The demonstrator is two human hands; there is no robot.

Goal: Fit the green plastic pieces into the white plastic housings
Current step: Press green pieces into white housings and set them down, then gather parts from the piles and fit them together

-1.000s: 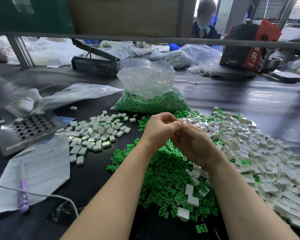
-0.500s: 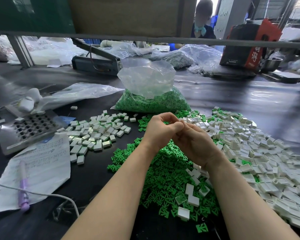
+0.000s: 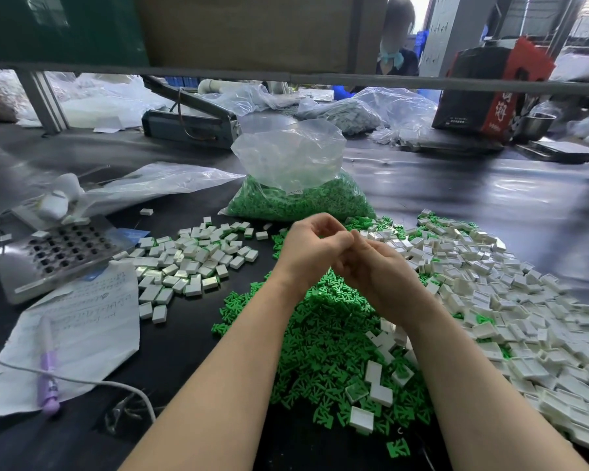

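Hands (image 3: 347,256) together above green pieces (image 3: 323,338)

Two bare forearms, no sleeves in view, left hand (image 3: 312,248), right hand (image 3: 376,273) (both ungloved)

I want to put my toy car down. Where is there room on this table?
Bare black table lies right of the bag, behind the white pile. Another bare strip runs between the paper and the green pile. Around the hands it is crowded.
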